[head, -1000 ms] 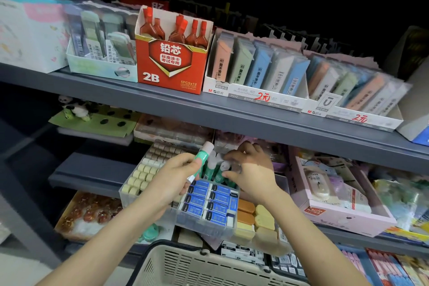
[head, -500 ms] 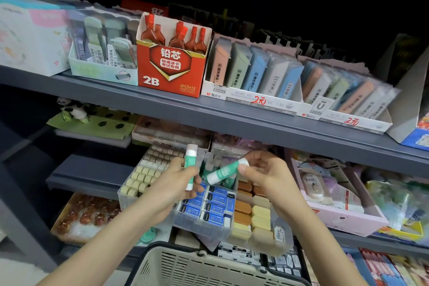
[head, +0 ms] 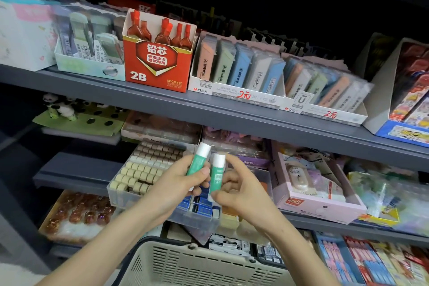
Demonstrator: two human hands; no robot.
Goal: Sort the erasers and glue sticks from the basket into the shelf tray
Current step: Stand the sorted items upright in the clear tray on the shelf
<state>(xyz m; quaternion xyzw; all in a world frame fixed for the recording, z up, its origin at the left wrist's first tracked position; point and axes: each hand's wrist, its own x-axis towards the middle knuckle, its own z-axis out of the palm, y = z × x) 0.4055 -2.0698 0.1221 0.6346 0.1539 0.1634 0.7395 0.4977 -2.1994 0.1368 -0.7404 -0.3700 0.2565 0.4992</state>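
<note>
Right glue stick (head: 217, 170) swung from slanted to upright since half second ago, now just beside left glue stick (head: 197, 160), at its 4 o'clock. Left grip (head: 177, 183) curled round left glue stick, white cap tilted toward 1 o'clock. Right grip (head: 238, 190) pinches right glue stick low on body, upper fingers loose. Both sticks above clear shelf tray (head: 130, 199) of erasers (head: 138, 174); basket (head: 197, 267) at 6 o'clock

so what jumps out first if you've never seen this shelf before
Centre frame, the left hand grips the left glue stick and the right hand holds the right glue stick, both green, white caps up, over the shelf tray. Above them, the red 2B lead box stands out on the upper shelf.
</note>
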